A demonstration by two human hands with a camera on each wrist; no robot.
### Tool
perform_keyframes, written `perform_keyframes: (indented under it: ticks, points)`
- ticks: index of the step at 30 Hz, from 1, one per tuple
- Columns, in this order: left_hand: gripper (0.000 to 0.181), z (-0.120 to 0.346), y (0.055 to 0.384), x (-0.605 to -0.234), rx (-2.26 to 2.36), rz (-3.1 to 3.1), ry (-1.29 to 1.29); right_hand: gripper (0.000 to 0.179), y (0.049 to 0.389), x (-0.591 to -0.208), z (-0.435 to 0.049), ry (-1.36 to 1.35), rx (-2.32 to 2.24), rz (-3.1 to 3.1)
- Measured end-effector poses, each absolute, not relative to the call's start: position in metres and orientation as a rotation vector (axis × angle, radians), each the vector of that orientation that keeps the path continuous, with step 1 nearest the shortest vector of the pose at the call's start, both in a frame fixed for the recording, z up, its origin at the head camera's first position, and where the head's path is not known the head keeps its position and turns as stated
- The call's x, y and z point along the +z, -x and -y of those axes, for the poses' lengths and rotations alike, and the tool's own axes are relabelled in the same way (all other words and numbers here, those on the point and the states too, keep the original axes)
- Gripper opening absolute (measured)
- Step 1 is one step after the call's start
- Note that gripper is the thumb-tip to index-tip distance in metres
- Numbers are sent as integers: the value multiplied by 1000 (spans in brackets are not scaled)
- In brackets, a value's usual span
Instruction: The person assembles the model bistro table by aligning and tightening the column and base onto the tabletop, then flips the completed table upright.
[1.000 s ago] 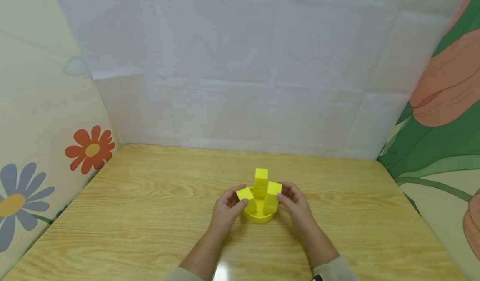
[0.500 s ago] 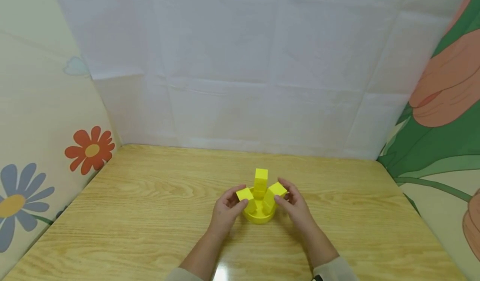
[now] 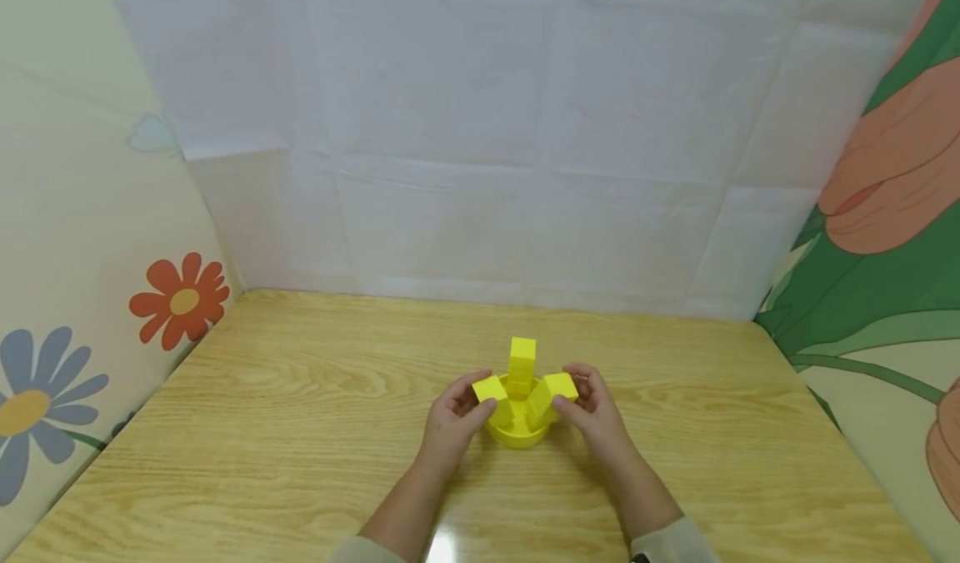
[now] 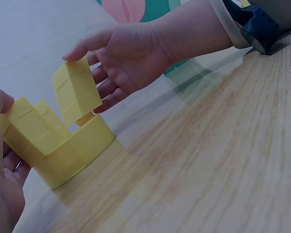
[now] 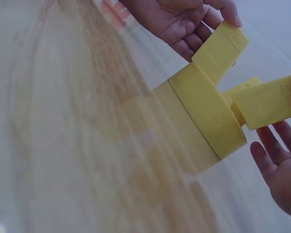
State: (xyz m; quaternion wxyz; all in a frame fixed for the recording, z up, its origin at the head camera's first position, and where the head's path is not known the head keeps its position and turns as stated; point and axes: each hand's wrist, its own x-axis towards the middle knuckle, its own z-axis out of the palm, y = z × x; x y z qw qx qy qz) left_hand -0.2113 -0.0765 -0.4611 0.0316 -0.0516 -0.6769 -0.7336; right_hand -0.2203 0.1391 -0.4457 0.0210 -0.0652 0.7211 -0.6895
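A yellow round base (image 3: 519,441) stands on the wooden table, carrying three yellow rectangular blocks. My left hand (image 3: 450,425) pinches the left block (image 3: 490,390), thumb on the near side and fingers behind. My right hand (image 3: 602,423) grips the top of the right block (image 3: 559,384) between thumb and fingers. That block tilts outward, and in the right wrist view a narrow stem (image 5: 238,114) shows between its lower end and the base. The far block (image 3: 522,356) rises upright at the back, untouched. Some fingers are hidden behind the blocks.
The wooden table (image 3: 300,429) extends around the base on all sides. A white cloth (image 3: 480,129) hangs along its far edge. Flower-patterned sheets (image 3: 97,238) flank the table. A dark watch (image 4: 260,30) is on my right wrist.
The right block has gone from upright to leaning outward to the right, with my right hand on it. My left hand, the left block and the base have kept their places.
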Motion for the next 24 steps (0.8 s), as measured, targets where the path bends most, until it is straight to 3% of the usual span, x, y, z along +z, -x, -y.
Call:
perform_keyframes:
  ticks: [12, 24]
  points:
    - [43, 76, 211, -461, -2273, 2072, 161, 39, 217, -449, -148, 271, -2168, -2229]
    - [44, 76, 210, -459, -2272, 2067, 170, 52, 214, -447, -147, 281, -2022, -2353]
